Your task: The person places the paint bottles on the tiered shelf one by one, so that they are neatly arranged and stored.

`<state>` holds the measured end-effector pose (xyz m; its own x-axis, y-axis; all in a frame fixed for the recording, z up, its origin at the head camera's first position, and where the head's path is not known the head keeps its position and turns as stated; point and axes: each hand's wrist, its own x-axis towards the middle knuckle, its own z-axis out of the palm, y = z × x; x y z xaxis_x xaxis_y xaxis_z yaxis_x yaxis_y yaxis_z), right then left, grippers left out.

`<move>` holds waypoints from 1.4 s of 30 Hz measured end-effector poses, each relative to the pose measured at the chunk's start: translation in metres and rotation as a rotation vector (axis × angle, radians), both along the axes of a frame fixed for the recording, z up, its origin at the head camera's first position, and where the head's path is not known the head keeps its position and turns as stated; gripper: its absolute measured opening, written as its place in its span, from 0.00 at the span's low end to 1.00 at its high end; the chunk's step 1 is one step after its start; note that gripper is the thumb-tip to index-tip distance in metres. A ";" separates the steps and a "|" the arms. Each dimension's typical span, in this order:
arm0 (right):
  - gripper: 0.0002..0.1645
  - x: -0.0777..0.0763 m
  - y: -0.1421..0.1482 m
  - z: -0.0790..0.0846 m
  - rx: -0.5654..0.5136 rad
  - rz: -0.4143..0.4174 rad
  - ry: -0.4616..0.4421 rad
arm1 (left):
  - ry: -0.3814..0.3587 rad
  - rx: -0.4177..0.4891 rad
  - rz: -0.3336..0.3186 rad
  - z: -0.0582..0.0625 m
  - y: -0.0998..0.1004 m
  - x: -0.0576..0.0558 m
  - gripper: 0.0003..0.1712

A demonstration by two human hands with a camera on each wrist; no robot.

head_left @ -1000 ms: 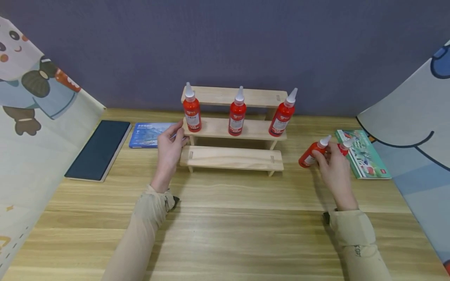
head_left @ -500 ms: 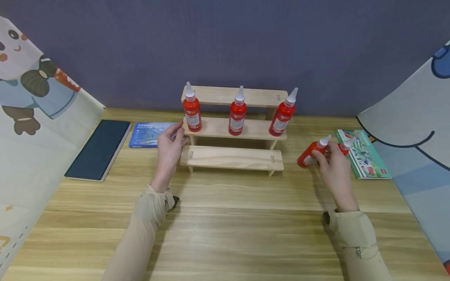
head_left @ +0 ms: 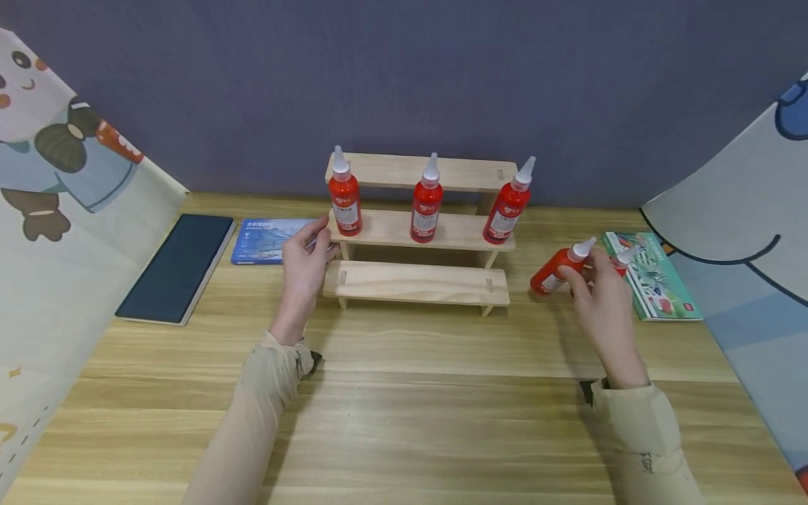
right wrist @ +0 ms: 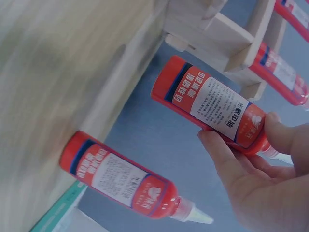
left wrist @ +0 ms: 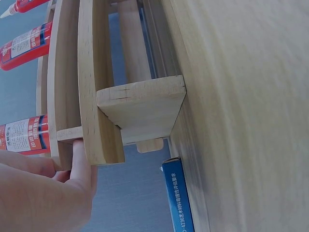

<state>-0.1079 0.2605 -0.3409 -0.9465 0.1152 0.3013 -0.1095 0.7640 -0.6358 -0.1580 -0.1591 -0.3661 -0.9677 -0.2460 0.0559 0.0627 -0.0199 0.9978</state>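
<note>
A three-tier wooden rack (head_left: pixel 416 283) stands in the middle, with three red stamp-ink bottles with white nozzle caps in a row on its middle tier: left bottle (head_left: pixel 345 205), centre bottle (head_left: pixel 426 210), right bottle (head_left: pixel 507 216). My left hand (head_left: pixel 304 265) grips the left end of that tier. Right of the rack, my right hand (head_left: pixel 602 301) pinches another stamp-ink bottle (head_left: pixel 557 272) near its cap, tilted. In the right wrist view its base hangs above the wood. One more red bottle (right wrist: pixel 120 176) stands upright on the table, mostly hidden behind my right hand in the head view.
A dark notebook (head_left: pixel 179 270) and a blue box (head_left: pixel 265 242) lie on the table's left. At the right lies a green book (head_left: pixel 659 277). A dark panel (head_left: pixel 416 77) rises behind the rack, with printed side panels (head_left: pixel 764 196) at both sides.
The bottle in my right hand has moved slightly left and up, towards the rack, and tilts a bit more. My left hand and the rack look unmoved.
</note>
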 end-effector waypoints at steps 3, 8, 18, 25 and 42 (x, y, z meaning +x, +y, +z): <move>0.24 0.002 -0.004 0.005 0.002 0.004 0.012 | 0.001 -0.002 0.001 0.000 0.000 0.000 0.23; 0.24 0.006 -0.011 0.013 -0.023 0.015 0.026 | -0.004 -0.003 0.004 0.000 -0.001 0.000 0.23; 0.27 0.010 -0.030 0.028 -0.083 0.055 0.051 | 0.007 0.005 0.002 0.000 0.000 -0.001 0.22; 0.27 0.008 -0.038 0.030 -0.103 0.070 0.032 | 0.008 0.008 -0.001 0.000 0.001 -0.001 0.23; 0.25 0.002 -0.058 0.024 -0.106 0.136 0.029 | 0.024 0.017 -0.001 0.000 0.001 -0.001 0.22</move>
<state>-0.1060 0.2028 -0.3174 -0.9467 0.0187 0.3215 -0.2268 0.6700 -0.7069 -0.1590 -0.1579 -0.3656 -0.9664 -0.2457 0.0752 0.0868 -0.0370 0.9955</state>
